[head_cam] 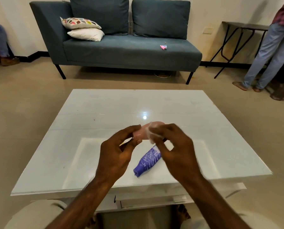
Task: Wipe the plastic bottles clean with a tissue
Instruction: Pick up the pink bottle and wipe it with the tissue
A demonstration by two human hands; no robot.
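A pale pink plastic bottle (pixel 142 132) is held above the white table (pixel 105 116), lying sideways between my hands. My left hand (pixel 117 151) grips its left end with the fingertips. My right hand (pixel 174 146) presses a crumpled white tissue (pixel 152 133) against the bottle's right part; this hand is blurred. A purple plastic bottle (pixel 147 160) with white print lies on its side on the table just below my right hand, its cap end pointing toward me.
A dark teal sofa (pixel 121 47) with cushions stands beyond the table. A person in jeans (pixel 268 55) stands at the right beside a folding table (pixel 242 27). Another person's leg (pixel 0 40) shows at the far left. My knees sit below the table's near edge.
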